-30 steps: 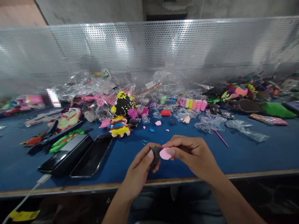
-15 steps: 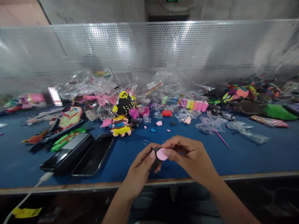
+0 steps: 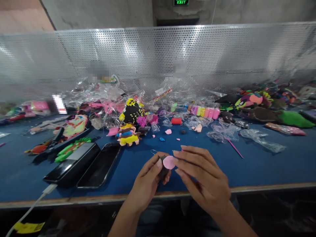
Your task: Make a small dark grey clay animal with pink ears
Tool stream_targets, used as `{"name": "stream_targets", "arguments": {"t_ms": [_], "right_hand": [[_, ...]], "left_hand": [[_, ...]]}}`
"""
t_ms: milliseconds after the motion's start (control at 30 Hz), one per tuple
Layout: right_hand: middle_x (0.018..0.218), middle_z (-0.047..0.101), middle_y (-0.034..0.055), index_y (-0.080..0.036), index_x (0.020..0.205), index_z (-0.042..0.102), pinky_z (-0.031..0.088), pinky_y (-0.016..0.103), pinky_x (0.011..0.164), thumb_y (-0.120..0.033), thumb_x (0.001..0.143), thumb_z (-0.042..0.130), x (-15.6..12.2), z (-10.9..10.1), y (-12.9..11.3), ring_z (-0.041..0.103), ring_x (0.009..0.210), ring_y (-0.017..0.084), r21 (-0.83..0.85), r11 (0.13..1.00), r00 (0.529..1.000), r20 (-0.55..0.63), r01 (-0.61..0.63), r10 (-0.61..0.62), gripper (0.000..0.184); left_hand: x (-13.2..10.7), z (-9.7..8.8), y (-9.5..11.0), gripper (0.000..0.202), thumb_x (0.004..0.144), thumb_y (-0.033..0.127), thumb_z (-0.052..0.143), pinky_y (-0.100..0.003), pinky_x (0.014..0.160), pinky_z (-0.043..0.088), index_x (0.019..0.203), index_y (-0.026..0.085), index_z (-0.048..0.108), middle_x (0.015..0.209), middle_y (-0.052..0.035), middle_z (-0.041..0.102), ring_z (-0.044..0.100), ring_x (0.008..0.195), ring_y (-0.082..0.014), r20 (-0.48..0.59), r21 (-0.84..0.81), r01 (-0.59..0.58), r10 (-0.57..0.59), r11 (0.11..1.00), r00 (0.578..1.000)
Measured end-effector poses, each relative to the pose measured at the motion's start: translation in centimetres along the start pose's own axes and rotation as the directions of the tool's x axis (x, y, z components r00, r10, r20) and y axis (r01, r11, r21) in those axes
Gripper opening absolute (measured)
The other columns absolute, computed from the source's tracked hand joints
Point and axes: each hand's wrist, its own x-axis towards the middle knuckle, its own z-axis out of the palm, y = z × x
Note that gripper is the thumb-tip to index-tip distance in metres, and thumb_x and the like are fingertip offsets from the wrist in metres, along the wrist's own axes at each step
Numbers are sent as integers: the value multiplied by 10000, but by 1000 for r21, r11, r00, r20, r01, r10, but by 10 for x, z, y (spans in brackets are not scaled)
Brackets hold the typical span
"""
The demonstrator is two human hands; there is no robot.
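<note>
My left hand (image 3: 148, 181) is closed on a dark lump of clay (image 3: 163, 167), held just above the near edge of the blue table (image 3: 259, 164). A flat pink clay disc (image 3: 169, 162) sits stuck on the lump's top. My right hand (image 3: 202, 177) hovers beside it with its fingers stretched out and apart, the fingertips touching the pink disc's right side. Nothing is held in the right hand.
Two dark phones (image 3: 98, 168) and a power bank (image 3: 71, 163) with a white cable (image 3: 32, 207) lie to the left. Clay figures (image 3: 128, 133), clear plastic bags (image 3: 222, 130), a row of colour tubs (image 3: 203, 111) and small clay bits (image 3: 168, 131) crowd the back, before a perforated metal screen (image 3: 158, 59).
My right hand let go of the pink disc and opened its fingers; the disc now rests on the dark lump. The left hand stayed in place.
</note>
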Motion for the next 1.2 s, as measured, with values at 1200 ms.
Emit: {"name": "stream_targets", "arguments": {"t_ms": [1200], "right_hand": [[891,703,22,-266,1012,696,525,328,808,-212,889,620,-23,11,-9,672,813,175,158,878,887,-21,-453,461,154]], "left_hand": [[-17,14,1,182,952,248,524,-298,890,409,1122,260,587,1103,-59,601,554,1004,-209,50,719,-218,263,660,963]]}}
